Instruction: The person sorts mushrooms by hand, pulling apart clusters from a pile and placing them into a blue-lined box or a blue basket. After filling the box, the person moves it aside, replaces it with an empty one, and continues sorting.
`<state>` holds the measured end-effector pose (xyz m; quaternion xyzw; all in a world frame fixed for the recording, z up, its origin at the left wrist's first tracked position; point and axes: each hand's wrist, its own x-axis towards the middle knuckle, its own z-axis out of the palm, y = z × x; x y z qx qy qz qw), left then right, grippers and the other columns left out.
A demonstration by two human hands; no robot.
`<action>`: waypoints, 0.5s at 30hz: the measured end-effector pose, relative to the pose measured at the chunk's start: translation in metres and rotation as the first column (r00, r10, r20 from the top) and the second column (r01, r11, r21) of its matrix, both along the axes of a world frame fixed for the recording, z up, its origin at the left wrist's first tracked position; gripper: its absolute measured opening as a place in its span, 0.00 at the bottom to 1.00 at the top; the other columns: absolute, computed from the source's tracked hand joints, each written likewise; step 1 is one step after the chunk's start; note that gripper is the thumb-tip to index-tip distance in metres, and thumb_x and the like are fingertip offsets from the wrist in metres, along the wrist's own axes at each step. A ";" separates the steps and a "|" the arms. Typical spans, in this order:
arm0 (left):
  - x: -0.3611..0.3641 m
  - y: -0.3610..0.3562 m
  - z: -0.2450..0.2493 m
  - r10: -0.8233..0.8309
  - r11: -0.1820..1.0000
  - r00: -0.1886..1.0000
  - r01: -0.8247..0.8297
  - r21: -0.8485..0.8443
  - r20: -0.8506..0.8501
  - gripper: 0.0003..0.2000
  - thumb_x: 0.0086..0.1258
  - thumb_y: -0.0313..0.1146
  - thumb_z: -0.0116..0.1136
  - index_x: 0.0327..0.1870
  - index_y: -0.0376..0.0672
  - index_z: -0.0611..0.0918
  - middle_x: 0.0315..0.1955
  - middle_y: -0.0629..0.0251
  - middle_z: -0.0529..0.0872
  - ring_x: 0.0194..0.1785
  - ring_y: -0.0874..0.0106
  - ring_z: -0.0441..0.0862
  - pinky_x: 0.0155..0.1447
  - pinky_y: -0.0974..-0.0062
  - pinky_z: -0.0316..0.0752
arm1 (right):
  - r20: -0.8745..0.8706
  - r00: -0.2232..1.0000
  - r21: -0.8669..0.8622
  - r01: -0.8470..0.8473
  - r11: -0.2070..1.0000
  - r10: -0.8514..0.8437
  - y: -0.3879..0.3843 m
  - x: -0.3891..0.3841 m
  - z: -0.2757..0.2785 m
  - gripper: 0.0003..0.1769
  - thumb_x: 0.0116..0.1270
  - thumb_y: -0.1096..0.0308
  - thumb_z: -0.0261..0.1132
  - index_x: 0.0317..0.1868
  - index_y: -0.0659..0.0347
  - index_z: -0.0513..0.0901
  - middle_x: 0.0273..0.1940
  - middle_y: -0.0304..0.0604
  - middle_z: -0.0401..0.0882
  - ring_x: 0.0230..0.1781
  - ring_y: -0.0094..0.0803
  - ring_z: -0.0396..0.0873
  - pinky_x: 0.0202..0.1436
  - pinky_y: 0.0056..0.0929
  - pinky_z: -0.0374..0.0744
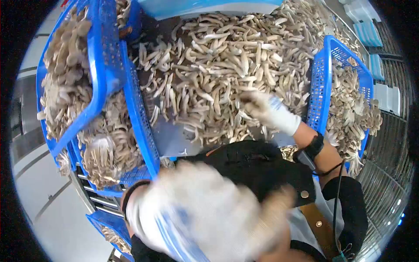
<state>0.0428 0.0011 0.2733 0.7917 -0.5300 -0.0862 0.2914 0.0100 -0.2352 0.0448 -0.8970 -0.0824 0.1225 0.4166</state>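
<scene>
Close to the camera, my left hand (196,209) in a white glove with blue stripes is large and smeared by motion, its fingers pointing right over my lap; what it holds, if anything, cannot be made out. My right hand (268,109), gloved and brown at the fingertips, reaches into the heap of mushrooms (218,65) on the dark work surface (168,135). Its fingers are bent together, and whatever is between them is hidden.
Blue perforated baskets with mushrooms stand at the left (142,118) and right (321,87). Another blue basket (98,216) sits lower left. A blue and white object (209,6) lies along the far edge. Wire racks (384,174) are on the far right.
</scene>
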 end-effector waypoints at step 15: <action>-0.091 0.053 -0.043 -0.069 0.930 0.984 0.005 -0.367 -0.161 0.18 0.39 0.42 0.65 0.28 0.38 0.82 0.21 0.62 0.74 0.25 0.69 0.74 0.24 0.71 0.67 | -0.369 0.683 0.341 -0.531 0.776 0.630 0.117 -0.073 -0.115 0.23 0.76 0.61 0.50 0.66 0.62 0.69 0.62 0.58 0.72 0.65 0.49 0.70 0.67 0.40 0.69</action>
